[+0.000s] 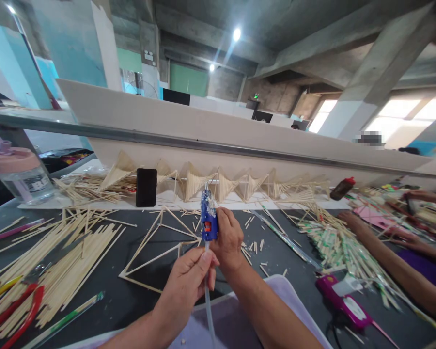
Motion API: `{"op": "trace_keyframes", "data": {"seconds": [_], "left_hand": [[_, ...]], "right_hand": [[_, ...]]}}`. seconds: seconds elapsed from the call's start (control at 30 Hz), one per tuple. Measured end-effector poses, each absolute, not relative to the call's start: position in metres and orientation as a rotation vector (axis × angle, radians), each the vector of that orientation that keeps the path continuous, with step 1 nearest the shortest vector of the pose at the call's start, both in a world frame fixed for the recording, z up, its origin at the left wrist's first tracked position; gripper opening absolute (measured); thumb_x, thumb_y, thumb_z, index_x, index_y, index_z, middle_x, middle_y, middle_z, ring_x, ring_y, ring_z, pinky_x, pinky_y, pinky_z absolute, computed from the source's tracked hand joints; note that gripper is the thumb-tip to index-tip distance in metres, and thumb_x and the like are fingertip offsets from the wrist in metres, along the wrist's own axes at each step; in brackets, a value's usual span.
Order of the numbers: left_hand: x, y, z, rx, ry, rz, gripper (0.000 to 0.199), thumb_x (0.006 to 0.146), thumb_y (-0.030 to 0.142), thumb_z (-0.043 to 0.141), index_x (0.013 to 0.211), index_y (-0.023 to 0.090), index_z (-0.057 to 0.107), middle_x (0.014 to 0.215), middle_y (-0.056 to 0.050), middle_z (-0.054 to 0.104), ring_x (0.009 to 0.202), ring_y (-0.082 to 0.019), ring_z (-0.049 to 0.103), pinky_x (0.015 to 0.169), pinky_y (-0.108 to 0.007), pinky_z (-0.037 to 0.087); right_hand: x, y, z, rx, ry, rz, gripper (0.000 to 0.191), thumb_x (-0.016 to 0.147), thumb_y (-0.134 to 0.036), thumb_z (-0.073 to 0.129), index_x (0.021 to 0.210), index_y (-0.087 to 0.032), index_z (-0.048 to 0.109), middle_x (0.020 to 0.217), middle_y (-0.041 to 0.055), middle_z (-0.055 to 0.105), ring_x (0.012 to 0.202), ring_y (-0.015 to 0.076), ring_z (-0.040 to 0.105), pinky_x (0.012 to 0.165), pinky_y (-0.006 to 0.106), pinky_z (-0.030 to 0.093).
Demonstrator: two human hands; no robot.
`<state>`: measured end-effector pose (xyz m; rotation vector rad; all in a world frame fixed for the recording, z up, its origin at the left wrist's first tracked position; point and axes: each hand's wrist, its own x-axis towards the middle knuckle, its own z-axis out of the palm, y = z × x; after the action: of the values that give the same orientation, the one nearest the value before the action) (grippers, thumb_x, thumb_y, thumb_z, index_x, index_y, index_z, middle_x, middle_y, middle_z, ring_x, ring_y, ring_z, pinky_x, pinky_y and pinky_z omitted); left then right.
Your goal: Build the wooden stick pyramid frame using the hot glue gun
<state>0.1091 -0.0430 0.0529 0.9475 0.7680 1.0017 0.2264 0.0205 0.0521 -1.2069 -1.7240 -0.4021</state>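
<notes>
Blue plastic glue gun [209, 228], centre of frame, nozzle pointing up the picture, whitish residue on its body. Right hand [229, 233] wrapped around the gun's right side, grasping it. Left hand [192, 271] just below, fingers pinching a translucent glue stick [208, 315] that lines up with the gun's rear and runs down to the bottom edge. Open frame of thin sticks [152, 258] on the dark table [298, 300], left of the hands; one end passes behind the gun, contact unclear. Short stick offcuts [255, 247] right of the gun. Lower left: loose bare sticks [80, 271], red-handled pliers [39, 303] over them. Mid-left: black phone [146, 187], upright. Behind, across the middle: row of twisted stick structures [194, 184]. Right side: sticks in green-printed wrappers [334, 247], magenta glue gun [343, 300] below them, co-worker's forearm [385, 257] reaching in. Far left: clear bottle, pink lid [16, 160].
</notes>
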Motion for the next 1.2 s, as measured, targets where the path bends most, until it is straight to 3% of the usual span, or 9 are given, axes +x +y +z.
{"op": "trace_keyframes", "data": {"seconds": [0.17, 0.3, 0.4, 0.6, 1.0, 1.2], "left_hand": [[0.108, -0.033, 0.052, 1.119, 0.855, 0.997, 0.032, 0.080, 0.044, 0.052, 0.075, 0.012, 0.058, 0.050, 0.003, 0.048, 0.034, -0.001, 0.024, 0.036, -0.017, 0.012], [0.109, -0.036, 0.057, 1.172, 0.789, 0.922, 0.034, 0.083, 0.043, 0.047, 0.099, 0.014, 0.054, 0.065, 0.001, 0.055, 0.032, -0.001, 0.032, 0.033, -0.017, 0.018], [0.107, -0.039, 0.062, 1.184, 0.732, 0.886, 0.037, 0.086, 0.044, 0.042, 0.106, 0.014, 0.052, 0.072, -0.001, 0.058, 0.033, -0.001, 0.036, 0.034, -0.017, 0.021], [0.108, -0.039, 0.061, 1.117, 0.760, 0.890, 0.034, 0.085, 0.042, 0.044, 0.096, 0.012, 0.056, 0.075, -0.003, 0.060, 0.032, 0.000, 0.036, 0.033, -0.017, 0.018], [0.108, -0.041, 0.055, 1.049, 0.818, 0.963, 0.033, 0.078, 0.043, 0.055, 0.078, 0.010, 0.062, 0.062, -0.004, 0.063, 0.028, -0.001, 0.034, 0.031, -0.016, 0.020], [0.096, -0.042, 0.077, 1.183, 0.779, 0.700, 0.037, 0.075, 0.041, 0.057, 0.100, 0.015, 0.061, 0.065, -0.002, 0.064, 0.030, -0.005, 0.044, 0.031, -0.016, 0.028]], "right_hand": [[0.230, 0.024, 0.050, -1.256, -1.722, -0.426, 0.033, 0.072, -0.013, 0.045, 0.104, -0.015, 0.054, 0.097, 0.0117, 0.059, 0.085, 0.0224, 0.054, 0.074, 0.033, 0.044], [0.234, 0.026, 0.048, -1.229, -1.703, -0.444, 0.029, 0.075, -0.017, 0.044, 0.102, -0.014, 0.053, 0.094, 0.0123, 0.059, 0.085, 0.0234, 0.054, 0.073, 0.035, 0.044], [0.236, 0.026, 0.048, -1.202, -1.698, -0.431, 0.028, 0.078, -0.018, 0.041, 0.104, -0.014, 0.051, 0.094, 0.0126, 0.060, 0.088, 0.0240, 0.054, 0.074, 0.035, 0.044], [0.235, 0.026, 0.048, -1.166, -1.709, -0.434, 0.029, 0.078, -0.017, 0.042, 0.105, -0.015, 0.052, 0.093, 0.0114, 0.060, 0.086, 0.0228, 0.055, 0.074, 0.035, 0.044], [0.233, 0.021, 0.047, -1.094, -1.746, -0.434, 0.030, 0.077, -0.016, 0.044, 0.106, -0.017, 0.053, 0.096, 0.0120, 0.062, 0.088, 0.0223, 0.057, 0.075, 0.034, 0.045], [0.240, 0.027, 0.047, -1.098, -1.802, -0.220, 0.029, 0.069, -0.016, 0.049, 0.097, -0.019, 0.055, 0.087, 0.0067, 0.060, 0.079, 0.0198, 0.056, 0.069, 0.031, 0.045]]}}
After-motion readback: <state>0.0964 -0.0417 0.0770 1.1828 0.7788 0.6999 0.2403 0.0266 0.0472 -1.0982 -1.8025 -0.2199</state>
